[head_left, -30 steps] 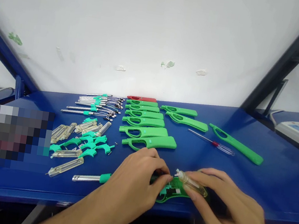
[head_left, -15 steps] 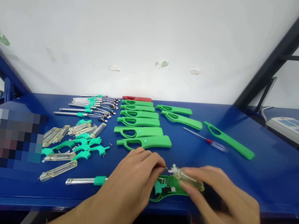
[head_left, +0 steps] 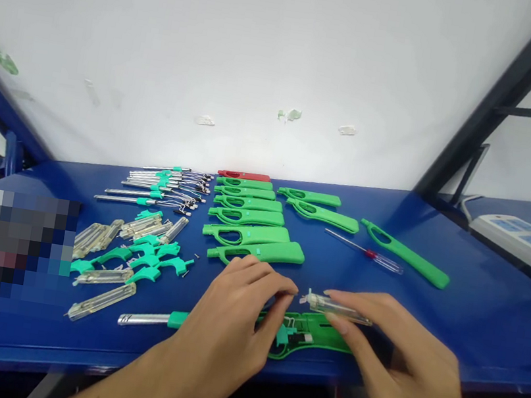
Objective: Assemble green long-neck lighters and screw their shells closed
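Between the thumb and fingers of my right hand (head_left: pixel 402 352) is a clear lighter fuel tank (head_left: pixel 336 308), held nearly level with its white valve end toward the left. My left hand (head_left: pixel 241 328) is closed in a pinch just left of that valve end; whatever its fingertips hold is too small to make out. Below both hands lies an open green lighter shell (head_left: pixel 320 332), with a teal trigger, wires and a black part inside. A metal lighter tube (head_left: pixel 142 319) with a teal collar sticks out left of my left hand, which covers part of the shell.
Several green lighter shells (head_left: pixel 258 231) lie in a column, a red one (head_left: pixel 244 175) behind them. Left are metal tubes with wires (head_left: pixel 146 194), teal triggers (head_left: pixel 144 274) and clear tanks (head_left: pixel 100 301). A screwdriver (head_left: pixel 381 259) lies right, near a green shell (head_left: pixel 407 253).
The fuel tank in my right hand has turned more level and come slightly up and right. My left hand stays in its pinch, almost in the same place.
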Motion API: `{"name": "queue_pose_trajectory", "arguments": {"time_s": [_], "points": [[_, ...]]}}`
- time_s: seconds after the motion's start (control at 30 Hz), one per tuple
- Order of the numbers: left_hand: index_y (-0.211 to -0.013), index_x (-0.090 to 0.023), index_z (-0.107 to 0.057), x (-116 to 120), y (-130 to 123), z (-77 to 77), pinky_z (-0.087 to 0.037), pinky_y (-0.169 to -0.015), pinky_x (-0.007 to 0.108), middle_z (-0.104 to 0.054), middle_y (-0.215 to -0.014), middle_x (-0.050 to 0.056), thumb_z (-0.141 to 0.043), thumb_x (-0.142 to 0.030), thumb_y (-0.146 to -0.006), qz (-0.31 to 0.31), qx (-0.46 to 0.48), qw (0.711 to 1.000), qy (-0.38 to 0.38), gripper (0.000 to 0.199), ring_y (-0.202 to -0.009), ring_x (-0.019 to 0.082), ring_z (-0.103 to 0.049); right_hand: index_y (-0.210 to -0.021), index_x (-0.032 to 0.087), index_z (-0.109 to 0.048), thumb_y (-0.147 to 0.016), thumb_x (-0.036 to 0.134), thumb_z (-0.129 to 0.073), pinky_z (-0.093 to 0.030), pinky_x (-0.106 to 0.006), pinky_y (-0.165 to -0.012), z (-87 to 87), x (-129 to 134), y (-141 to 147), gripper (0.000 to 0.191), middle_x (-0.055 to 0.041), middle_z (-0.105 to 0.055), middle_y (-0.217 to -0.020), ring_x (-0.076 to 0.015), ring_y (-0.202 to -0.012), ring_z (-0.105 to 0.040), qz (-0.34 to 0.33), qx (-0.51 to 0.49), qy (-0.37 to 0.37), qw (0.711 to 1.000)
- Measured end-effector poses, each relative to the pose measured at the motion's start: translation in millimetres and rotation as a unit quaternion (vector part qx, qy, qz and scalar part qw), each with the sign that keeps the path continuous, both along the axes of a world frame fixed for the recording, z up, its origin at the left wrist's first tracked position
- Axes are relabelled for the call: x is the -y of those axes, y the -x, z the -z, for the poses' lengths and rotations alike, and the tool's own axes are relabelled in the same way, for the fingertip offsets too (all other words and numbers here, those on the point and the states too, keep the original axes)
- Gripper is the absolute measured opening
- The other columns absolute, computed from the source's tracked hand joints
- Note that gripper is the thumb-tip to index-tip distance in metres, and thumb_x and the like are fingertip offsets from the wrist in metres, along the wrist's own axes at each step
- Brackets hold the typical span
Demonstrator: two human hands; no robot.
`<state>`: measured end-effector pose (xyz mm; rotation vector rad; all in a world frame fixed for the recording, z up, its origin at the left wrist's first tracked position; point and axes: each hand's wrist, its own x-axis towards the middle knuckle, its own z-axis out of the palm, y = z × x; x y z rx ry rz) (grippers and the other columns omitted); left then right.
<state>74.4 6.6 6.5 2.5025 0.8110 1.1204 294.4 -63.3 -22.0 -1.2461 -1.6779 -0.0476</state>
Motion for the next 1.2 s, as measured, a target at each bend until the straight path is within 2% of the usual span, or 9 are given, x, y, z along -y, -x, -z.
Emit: {"name": "queue_pose_trajectory", "arguments": {"time_s": [0.4, 0.73, 1.0, 1.2], "points": [[-0.107, -0.018, -0.076, 0.5, 0.4, -5.6, -0.052, -0.081, 0.030, -0.078, -0.098, 0.000, -0.065, -0.007, -0.107, 0.031, 0.013, 0.999, 0.034, 0.016, -0.089, 0.017, -0.071, -0.117, 0.031, -0.078, -0.107, 0.020, -0.071, -0.061, -0.021, -0.091, -1.2, 0.8, -0.6, 0.016, 0.0035, -0.083, -0.107, -0.0134, -0.095, -0.080, -0.023, 0.009, 0.001, 1.000], [-0.107, -0.014, -0.071, -4.5, 0.6, -3.6, -0.052, -0.084, 0.029, -0.074, -0.098, 0.002, -0.057, 0.002, -0.108, 0.071, -0.011, 0.996, -0.048, 0.022, -0.088, 0.018, -0.063, -0.121, 0.031, -0.082, -0.107, 0.020, -0.072, -0.062, -0.019, -0.088, -0.1, 2.1, -2.5, 0.021, 0.0030, -0.083, -0.108, -0.0125, -0.094, -0.080, -0.027, 0.016, 0.001, 1.000], [-0.110, -0.017, -0.071, -4.5, 1.4, -5.4, -0.051, -0.084, 0.032, -0.077, -0.100, 0.002, -0.058, -0.004, -0.111, 0.054, -0.017, 0.997, -0.053, 0.018, -0.088, 0.019, -0.066, -0.120, 0.030, -0.084, -0.104, 0.017, -0.074, -0.065, -0.024, -0.085, -1.0, 3.1, -0.2, 0.022, 0.0014, -0.085, -0.106, -0.0154, -0.090, -0.081, -0.013, 0.012, -0.016, 1.000], [-0.102, -0.020, -0.070, -5.3, 5.3, -8.7, -0.048, -0.083, 0.034, -0.076, -0.094, -0.003, -0.067, -0.011, -0.110, 0.021, -0.031, 0.999, 0.002, 0.012, -0.084, 0.019, -0.066, -0.119, 0.031, -0.085, -0.105, 0.018, -0.074, -0.067, -0.027, -0.084, -0.4, 4.0, -0.2, 0.022, 0.0006, -0.085, -0.107, -0.0173, -0.090, -0.082, -0.004, 0.008, -0.009, 1.000]]}}
